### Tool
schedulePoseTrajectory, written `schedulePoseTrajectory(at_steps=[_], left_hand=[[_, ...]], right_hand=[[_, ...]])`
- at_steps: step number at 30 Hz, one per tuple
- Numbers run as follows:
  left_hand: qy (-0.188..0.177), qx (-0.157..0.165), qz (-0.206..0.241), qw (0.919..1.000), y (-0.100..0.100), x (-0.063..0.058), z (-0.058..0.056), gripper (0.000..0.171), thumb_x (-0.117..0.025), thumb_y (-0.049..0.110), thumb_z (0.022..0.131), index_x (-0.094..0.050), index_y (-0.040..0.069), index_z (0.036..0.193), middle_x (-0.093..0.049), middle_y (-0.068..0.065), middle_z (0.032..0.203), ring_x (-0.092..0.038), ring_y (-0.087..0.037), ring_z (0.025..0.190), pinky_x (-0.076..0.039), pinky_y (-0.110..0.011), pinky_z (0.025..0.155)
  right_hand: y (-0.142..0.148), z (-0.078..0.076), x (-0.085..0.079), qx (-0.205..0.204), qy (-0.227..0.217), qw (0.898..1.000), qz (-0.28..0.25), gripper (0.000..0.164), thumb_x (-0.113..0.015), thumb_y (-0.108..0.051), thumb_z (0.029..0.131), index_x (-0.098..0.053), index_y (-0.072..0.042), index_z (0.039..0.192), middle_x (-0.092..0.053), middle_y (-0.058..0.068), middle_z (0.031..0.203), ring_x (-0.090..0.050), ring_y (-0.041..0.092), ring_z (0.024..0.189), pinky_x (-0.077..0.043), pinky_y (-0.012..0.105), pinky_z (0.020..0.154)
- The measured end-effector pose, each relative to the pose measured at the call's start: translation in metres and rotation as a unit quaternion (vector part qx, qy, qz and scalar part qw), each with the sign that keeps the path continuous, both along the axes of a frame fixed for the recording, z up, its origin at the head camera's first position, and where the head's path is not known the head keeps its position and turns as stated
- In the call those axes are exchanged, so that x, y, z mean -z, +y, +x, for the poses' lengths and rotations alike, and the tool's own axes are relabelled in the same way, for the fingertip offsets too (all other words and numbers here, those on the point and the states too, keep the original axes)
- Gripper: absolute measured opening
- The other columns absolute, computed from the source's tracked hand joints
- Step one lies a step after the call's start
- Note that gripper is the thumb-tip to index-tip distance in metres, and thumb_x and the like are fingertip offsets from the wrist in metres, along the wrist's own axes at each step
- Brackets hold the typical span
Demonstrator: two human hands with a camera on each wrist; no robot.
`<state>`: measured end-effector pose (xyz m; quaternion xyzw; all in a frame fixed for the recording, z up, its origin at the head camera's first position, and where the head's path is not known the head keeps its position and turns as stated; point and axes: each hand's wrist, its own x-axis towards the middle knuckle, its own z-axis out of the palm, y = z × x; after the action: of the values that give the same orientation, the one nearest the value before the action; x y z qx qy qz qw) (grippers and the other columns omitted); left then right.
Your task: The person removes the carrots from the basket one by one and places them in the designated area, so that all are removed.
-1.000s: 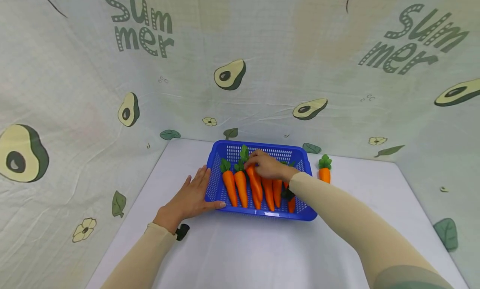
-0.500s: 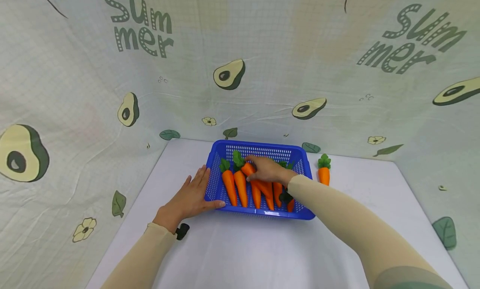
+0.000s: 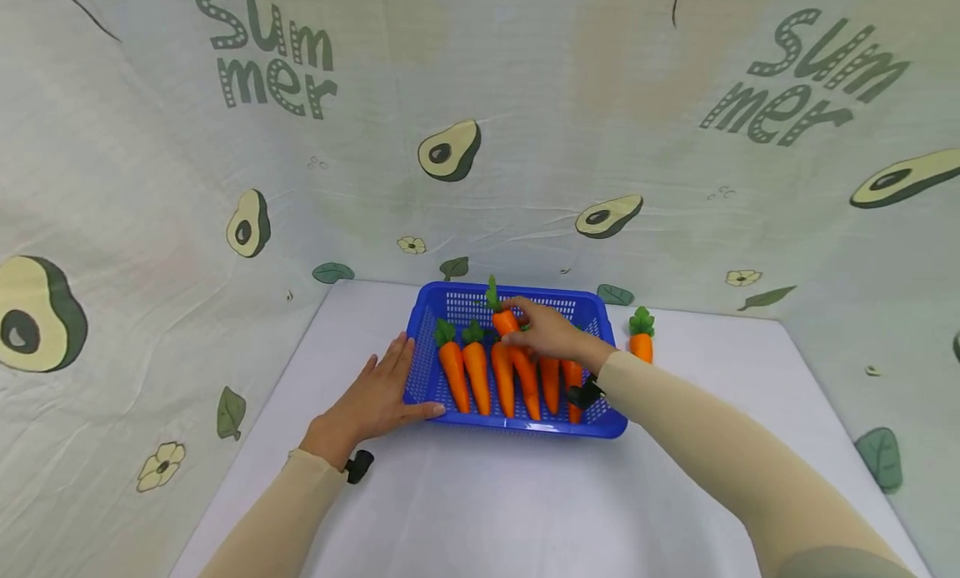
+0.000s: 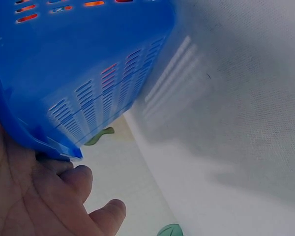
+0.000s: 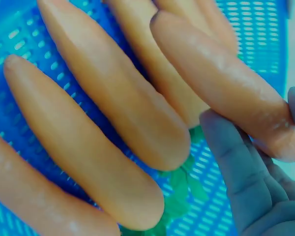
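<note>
A blue plastic basket (image 3: 525, 428) with slotted walls holds several orange carrots with green tops, laid side by side. My right hand (image 3: 551, 332) pinches one carrot (image 3: 506, 321) near its leafy end, above the others inside the basket. In the right wrist view that carrot (image 5: 226, 73) sits between thumb and fingers, its tapered end over the row. My left hand (image 3: 367, 403) rests against the basket's left side, fingers straight and thumb along the front rim. From the left wrist, the palm (image 4: 29, 196) touches the basket's rim.
Another carrot (image 3: 641, 346) lies on the white table (image 3: 465, 503) outside the basket, to its right, partly hidden by my right sleeve. Cloth (image 3: 525, 170) printed with avocados and leaves hangs behind and beside the table.
My right hand has shifted the pinched carrot within the basket; it swung to a slant, then back more upright, leafy end up. The left hand has stayed on the basket.
</note>
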<state>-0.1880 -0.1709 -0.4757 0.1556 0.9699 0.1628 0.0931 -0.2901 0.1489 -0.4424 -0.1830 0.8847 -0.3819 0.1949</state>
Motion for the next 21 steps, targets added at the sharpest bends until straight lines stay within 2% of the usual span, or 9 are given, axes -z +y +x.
schedulePoseTrajectory(at_steps=[4,8,14,21], left_hand=[[0.004,0.003,0.003,1.0000,0.000,0.002,0.000,0.131,-0.061,0.086,0.084,-0.012,-0.002,0.168,-0.006,-0.022,0.177,-0.014,-0.038,0.164,-0.012,-0.061,0.131],[0.005,0.002,0.008,1.0000,-0.001,0.001,0.001,0.129,-0.063,0.083,0.085,-0.012,-0.003,0.167,-0.007,-0.023,0.176,-0.014,-0.040,0.164,-0.013,-0.062,0.131],[0.003,-0.006,0.011,0.9999,0.001,-0.002,0.001,0.127,-0.067,0.078,0.086,-0.013,-0.004,0.167,-0.008,-0.025,0.176,-0.016,-0.042,0.163,-0.013,-0.062,0.130],[0.011,-0.002,0.010,0.9999,0.003,-0.004,0.002,0.131,-0.061,0.085,0.084,-0.015,-0.005,0.166,-0.010,-0.026,0.175,-0.015,-0.044,0.162,-0.012,-0.063,0.130]], right_hand=[[0.016,0.006,-0.012,0.041,-0.030,0.997,-0.054,0.071,-0.077,-0.019,0.098,-0.042,-0.021,0.159,-0.053,0.026,0.151,-0.073,0.033,0.106,-0.066,0.051,0.083],[0.033,0.011,-0.018,0.056,-0.039,0.994,-0.088,0.076,-0.079,-0.013,0.096,-0.039,-0.019,0.161,-0.050,0.028,0.154,-0.074,0.036,0.107,-0.064,0.054,0.087],[0.058,0.021,-0.023,0.084,0.000,0.993,-0.084,0.076,-0.079,-0.017,0.096,-0.039,-0.018,0.160,-0.052,0.028,0.151,-0.074,0.037,0.108,-0.065,0.053,0.083],[0.088,0.034,-0.036,0.113,0.027,0.991,-0.073,0.077,-0.078,-0.019,0.097,-0.034,-0.014,0.161,-0.047,0.033,0.154,-0.074,0.041,0.110,-0.066,0.051,0.077]])
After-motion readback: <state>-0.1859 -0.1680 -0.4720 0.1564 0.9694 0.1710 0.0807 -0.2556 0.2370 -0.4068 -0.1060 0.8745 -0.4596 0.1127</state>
